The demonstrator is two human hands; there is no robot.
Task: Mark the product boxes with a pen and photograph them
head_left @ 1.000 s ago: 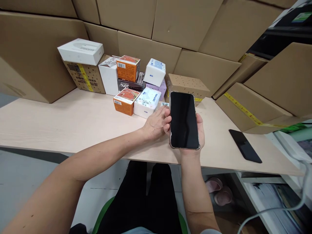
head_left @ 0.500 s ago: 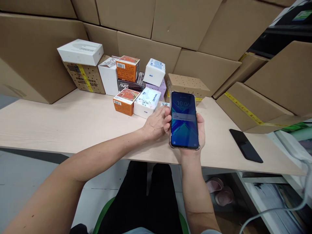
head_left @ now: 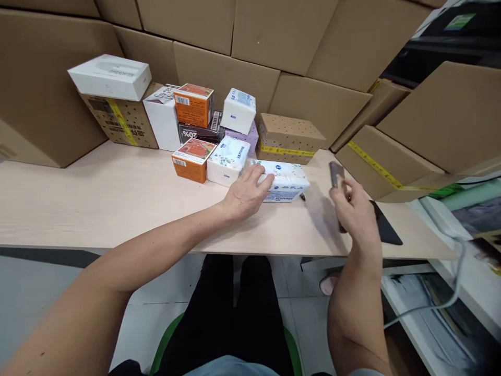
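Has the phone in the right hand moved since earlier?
Yes: rightward. The phone overlapped the rightmost dotted box before; now the right hand holds it beyond that box's right end.

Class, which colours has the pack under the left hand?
The pack is mostly white with blue print; head view.

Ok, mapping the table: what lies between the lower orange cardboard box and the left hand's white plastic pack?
A white rectangular floral plastic pack, in the head view.
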